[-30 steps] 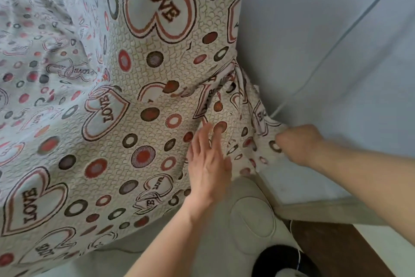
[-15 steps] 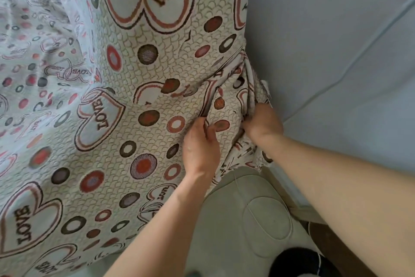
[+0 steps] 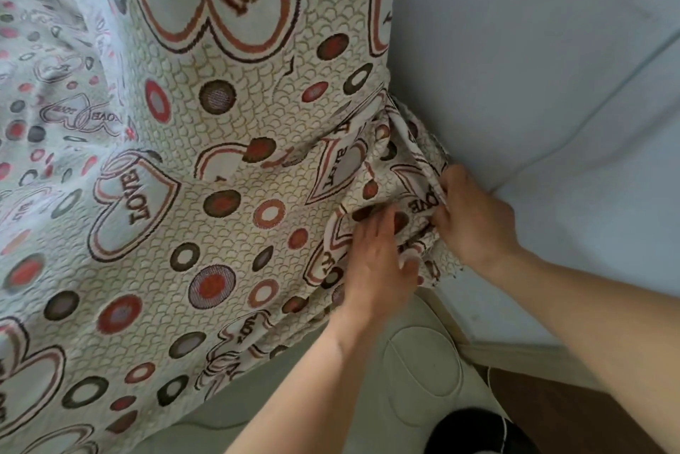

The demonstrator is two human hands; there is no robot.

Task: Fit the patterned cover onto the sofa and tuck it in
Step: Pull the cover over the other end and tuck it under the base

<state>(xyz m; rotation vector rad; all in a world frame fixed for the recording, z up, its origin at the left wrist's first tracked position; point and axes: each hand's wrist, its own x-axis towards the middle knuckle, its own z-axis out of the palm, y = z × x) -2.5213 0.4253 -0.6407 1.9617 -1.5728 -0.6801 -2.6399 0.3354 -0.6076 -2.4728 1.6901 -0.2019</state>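
Both hands work the corner nearest the camera: the left hand [image 3: 379,262] lies flat with straight fingers on the cover [image 3: 228,174], the right hand [image 3: 474,218] grips its bunched edge. Beyond, cloth already drapes the sofa [image 3: 423,372]; I judge this corner still needs tucking.

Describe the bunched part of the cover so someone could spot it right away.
Find the sofa corner beside the pale wall. The cover lies mostly smooth there, but at its right edge it gathers into folds between the left hand and right hand.
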